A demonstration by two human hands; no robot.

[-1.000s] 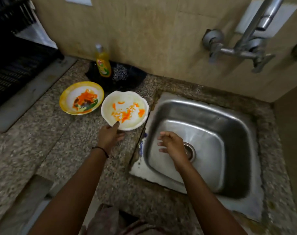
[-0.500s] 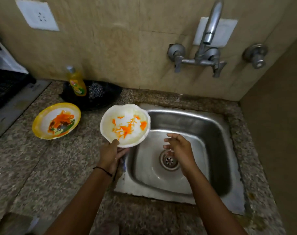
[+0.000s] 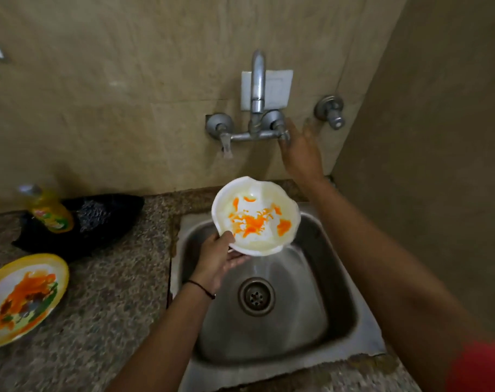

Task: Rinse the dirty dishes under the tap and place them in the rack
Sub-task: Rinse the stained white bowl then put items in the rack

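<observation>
My left hand (image 3: 218, 258) grips the near rim of a white bowl (image 3: 257, 213) smeared with orange residue, holding it over the back of the steel sink (image 3: 334, 284). The wall tap (image 3: 257, 89) rises above the bowl, and no water shows from its spout. My right hand (image 3: 300, 148) is raised to the tap's right handle (image 3: 283, 134), fingers spread, blurred; whether it grips the handle is unclear. A yellow-rimmed plate (image 3: 23, 298) with orange and green residue lies on the counter at the far left. The rack is out of view.
A yellow dish-soap bottle (image 3: 50, 210) stands on a black tray with a scrubber (image 3: 96, 213) behind the plate. A second valve (image 3: 329, 110) sticks out of the wall at the right. The granite counter (image 3: 105, 292) surrounds the sink; a side wall closes the right.
My left hand has carried the white bowl from the counter to above the sink. My right hand rose out of the basin to the tap's right handle. The view has shifted right.
</observation>
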